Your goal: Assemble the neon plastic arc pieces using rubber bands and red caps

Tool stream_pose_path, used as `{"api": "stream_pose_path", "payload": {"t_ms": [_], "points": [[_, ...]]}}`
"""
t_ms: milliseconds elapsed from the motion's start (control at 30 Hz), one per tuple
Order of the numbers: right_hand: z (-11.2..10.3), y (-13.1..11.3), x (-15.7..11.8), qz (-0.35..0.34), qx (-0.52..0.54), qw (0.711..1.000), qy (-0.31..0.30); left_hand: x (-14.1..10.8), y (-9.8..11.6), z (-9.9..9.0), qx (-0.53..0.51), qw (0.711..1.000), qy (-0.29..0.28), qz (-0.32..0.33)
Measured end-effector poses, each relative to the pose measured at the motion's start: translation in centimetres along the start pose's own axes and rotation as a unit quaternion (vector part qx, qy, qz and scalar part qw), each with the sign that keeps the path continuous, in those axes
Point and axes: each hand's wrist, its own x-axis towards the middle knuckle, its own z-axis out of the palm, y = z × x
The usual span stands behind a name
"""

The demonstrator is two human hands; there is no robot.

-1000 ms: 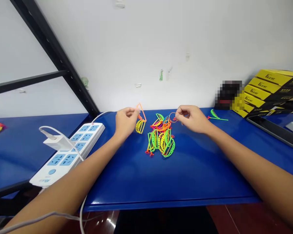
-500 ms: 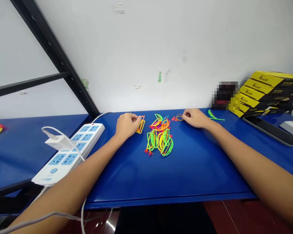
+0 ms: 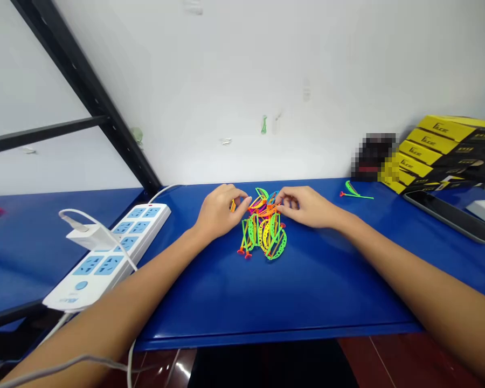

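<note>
Closed inward since the earlier frame: left hand (image 3: 218, 211) at 9 o'clock and right hand (image 3: 307, 207) at 3 o'clock of the neon plastic model (image 3: 263, 231), both narrowly pinched at its top; any grip cannot be told. Model stands mid-bench (image 3: 327, 291); green strip (image 3: 355, 191) lies further out at 3 o'clock.

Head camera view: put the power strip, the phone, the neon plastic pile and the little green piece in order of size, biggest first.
1. White power strip
2. Black phone and neon plastic pile: too close to rank; the phone looks longer, the pile bulkier
3. Green plastic piece
</note>
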Motion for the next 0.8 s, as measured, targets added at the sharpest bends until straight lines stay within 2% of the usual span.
{"api": "stream_pose_path", "payload": {"t_ms": [167, 467, 667, 800], "points": [[0.1, 0.6, -0.1, -0.055, -0.079, 0.995, -0.017, -0.1, 0.0, 0.0, -0.003, 1.000, 0.006, 0.012], [0.4, -0.2, -0.1, -0.078, -0.119, 0.989, -0.030, -0.1, 0.2, 0.1, -0.010, 1.000, -0.001, 0.005], [0.4, 0.2, 0.1, -0.062, -0.068, 0.995, 0.031, -0.2, 0.4, 0.1, -0.023, 0.999, 0.023, 0.022], [0.8, -0.6, 0.1, -0.068, -0.059, 0.995, 0.047, -0.3, 1.2, 0.0, -0.034, 0.995, 0.050, 0.082]]}}
